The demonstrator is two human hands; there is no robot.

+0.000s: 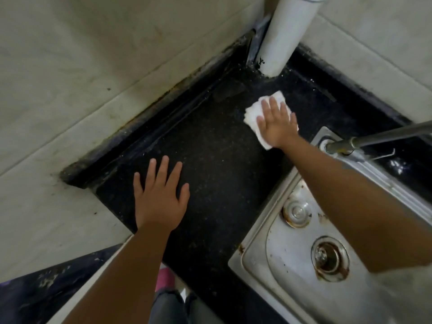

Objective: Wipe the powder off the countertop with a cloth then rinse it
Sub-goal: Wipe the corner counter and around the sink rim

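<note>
Cloth point(253, 113) white, folded, countertop point(210, 141) speckled black

Speckled black stone bench point(210, 183) looks matt; white cloth point(253, 113) soft, folded; metal sink point(264, 249) beside it dull, rust-stained.

two hands point(161, 197), one cloth point(253, 113), one sink point(280, 249)

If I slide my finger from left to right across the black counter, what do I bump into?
Left hand flat on the countertop → white cloth → right hand pressing the cloth → sink.
</note>
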